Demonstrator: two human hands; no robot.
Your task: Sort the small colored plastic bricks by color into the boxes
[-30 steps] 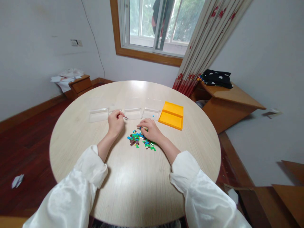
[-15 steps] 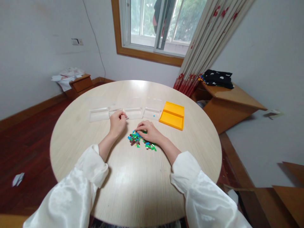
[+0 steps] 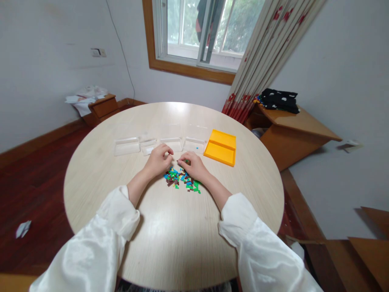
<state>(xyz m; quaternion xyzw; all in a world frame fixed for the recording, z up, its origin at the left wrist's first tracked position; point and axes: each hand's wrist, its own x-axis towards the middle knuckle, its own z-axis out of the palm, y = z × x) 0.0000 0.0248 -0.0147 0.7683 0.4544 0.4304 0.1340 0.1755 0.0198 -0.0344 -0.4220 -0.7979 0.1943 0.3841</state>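
Observation:
A loose pile of small toy building bricks point(image 3: 173, 178) in green, blue, brown and a little yellow lies mid-table. Just beyond its left side is my left hand point(image 3: 158, 161), thumb and finger pinched together; whatever is between them is too small to make out. My right hand point(image 3: 195, 166) hovers over the pile's right part, its fingertips closed on a tiny dark brown brick point(image 3: 178, 161). The two sets of fingertips face each other, a small gap apart. Some bricks are hidden under my right hand.
Behind my hands stand clear plastic boxes with raised lids: a left one point(image 3: 127, 147), a smaller one point(image 3: 148, 147), a third point(image 3: 172, 144) and a right one point(image 3: 191, 145) holding a blue brick point(image 3: 197, 148). An open yellow case point(image 3: 219, 153) lies right of them on the round table point(image 3: 170, 243).
My left hand has moved right and nearer, away from the small clear box, toward my right hand. My right hand has lifted slightly from the pile with a dark brown brick in its fingertips.

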